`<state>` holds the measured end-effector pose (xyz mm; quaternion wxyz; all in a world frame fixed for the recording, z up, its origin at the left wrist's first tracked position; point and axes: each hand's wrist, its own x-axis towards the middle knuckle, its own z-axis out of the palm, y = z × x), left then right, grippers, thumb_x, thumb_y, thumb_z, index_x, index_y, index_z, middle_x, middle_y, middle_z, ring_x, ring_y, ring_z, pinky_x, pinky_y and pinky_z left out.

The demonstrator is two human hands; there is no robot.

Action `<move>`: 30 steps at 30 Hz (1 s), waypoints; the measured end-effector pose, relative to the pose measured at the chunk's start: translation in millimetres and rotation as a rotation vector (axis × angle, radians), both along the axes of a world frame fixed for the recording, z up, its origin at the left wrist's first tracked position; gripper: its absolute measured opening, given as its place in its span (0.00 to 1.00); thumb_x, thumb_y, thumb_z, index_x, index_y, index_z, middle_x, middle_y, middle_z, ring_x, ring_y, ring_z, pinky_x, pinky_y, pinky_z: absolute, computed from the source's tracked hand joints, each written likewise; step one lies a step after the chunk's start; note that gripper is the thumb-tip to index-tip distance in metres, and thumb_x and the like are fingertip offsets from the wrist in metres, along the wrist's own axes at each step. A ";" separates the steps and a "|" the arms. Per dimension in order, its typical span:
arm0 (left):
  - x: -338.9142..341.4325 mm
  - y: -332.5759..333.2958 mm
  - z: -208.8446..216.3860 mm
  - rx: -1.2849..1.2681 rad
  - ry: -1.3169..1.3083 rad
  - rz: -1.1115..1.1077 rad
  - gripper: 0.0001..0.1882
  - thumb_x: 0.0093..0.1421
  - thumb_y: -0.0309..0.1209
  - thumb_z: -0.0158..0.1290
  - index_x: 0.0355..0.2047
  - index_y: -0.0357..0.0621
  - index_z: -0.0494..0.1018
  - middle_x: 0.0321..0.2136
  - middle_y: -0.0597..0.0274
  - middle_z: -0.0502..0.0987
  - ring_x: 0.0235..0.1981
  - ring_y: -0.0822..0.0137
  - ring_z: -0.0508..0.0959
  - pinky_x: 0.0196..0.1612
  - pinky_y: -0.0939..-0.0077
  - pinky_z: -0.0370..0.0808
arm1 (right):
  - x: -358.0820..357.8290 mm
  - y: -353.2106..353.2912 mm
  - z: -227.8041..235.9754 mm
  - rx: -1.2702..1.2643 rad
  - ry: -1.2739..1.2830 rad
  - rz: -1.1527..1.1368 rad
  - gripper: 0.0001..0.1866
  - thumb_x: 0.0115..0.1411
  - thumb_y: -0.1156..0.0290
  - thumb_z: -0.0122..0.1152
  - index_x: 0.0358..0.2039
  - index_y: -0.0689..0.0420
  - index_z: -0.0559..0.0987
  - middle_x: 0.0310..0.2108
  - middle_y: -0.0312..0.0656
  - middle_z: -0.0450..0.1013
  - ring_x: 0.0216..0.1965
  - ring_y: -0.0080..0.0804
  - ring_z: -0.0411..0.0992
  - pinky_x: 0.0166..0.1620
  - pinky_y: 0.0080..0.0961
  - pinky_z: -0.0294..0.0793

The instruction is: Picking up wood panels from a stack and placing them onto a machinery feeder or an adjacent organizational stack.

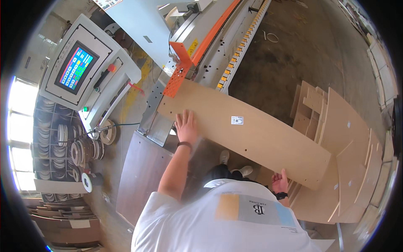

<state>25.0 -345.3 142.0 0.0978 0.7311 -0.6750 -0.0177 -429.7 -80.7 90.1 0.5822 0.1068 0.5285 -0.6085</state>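
Observation:
A long light-brown wooden panel [210, 113] with a white label and a few small holes lies across in front of me. Its far left end sits beneath an orange perforated guard on a machine [178, 73]. My left hand [187, 128] rests flat on the panel near that end, fingers stretched out. At the panel's near edge, toward the right, is my right hand [280, 183], palm up; its thumb reaches the edge and the other fingers curl, partly hidden. The panel's right end reaches over a stack of similar boards [348, 168].
A control console [79, 63] with a lit screen and red button stands at the left. Yellow pads line the machine's conveyor rail [235, 54]. A smooth metal table [140, 172] is beside my left arm. Rolls of edge banding [82, 151] fill a rack beyond it.

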 end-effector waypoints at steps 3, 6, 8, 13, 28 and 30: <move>3.4 -7.7 -8.3 0.024 0.014 0.012 0.25 0.69 0.42 0.41 0.65 0.54 0.61 0.69 0.60 0.55 0.69 0.40 0.49 0.68 0.44 0.52 | -1.4 -20.7 6.3 0.019 0.054 0.001 0.10 0.64 0.57 0.61 0.42 0.46 0.78 0.34 0.25 0.79 0.35 0.18 0.75 0.35 0.20 0.74; 1.1 -18.5 -14.5 -0.013 0.027 0.004 0.25 0.69 0.42 0.41 0.65 0.54 0.61 0.69 0.60 0.54 0.70 0.40 0.48 0.68 0.43 0.52 | -7.5 -40.3 10.4 0.036 0.049 -0.014 0.10 0.64 0.57 0.61 0.42 0.46 0.78 0.35 0.25 0.79 0.35 0.18 0.75 0.34 0.19 0.73; -3.0 -30.2 -17.3 -0.005 0.031 0.009 0.25 0.69 0.42 0.41 0.66 0.55 0.61 0.69 0.60 0.54 0.70 0.40 0.47 0.68 0.43 0.52 | -12.5 -53.5 11.1 0.066 0.045 -0.009 0.10 0.64 0.57 0.61 0.42 0.46 0.78 0.34 0.23 0.78 0.34 0.17 0.74 0.34 0.18 0.73; -16.8 -69.2 -20.3 0.024 0.069 0.003 0.26 0.69 0.44 0.40 0.66 0.54 0.61 0.69 0.59 0.54 0.70 0.38 0.46 0.67 0.40 0.51 | -28.4 -90.2 9.1 0.079 0.083 -0.028 0.11 0.63 0.57 0.63 0.42 0.46 0.78 0.36 0.24 0.78 0.37 0.18 0.73 0.36 0.19 0.73; -93.5 -145.4 -2.6 0.019 0.461 -0.250 0.20 0.62 0.39 0.52 0.52 0.45 0.74 0.45 0.45 0.79 0.47 0.44 0.77 0.49 0.56 0.74 | -66.2 -190.8 -4.3 -0.254 0.152 0.030 0.07 0.64 0.64 0.59 0.41 0.50 0.77 0.35 0.32 0.74 0.39 0.22 0.73 0.39 0.23 0.71; -142.5 -117.7 -6.1 0.055 0.670 -0.388 0.15 0.65 0.38 0.51 0.45 0.43 0.77 0.37 0.46 0.80 0.41 0.47 0.80 0.43 0.64 0.75 | -63.5 -166.4 6.9 -0.236 0.271 0.145 0.07 0.63 0.65 0.59 0.40 0.51 0.78 0.34 0.30 0.74 0.33 0.20 0.72 0.34 0.21 0.71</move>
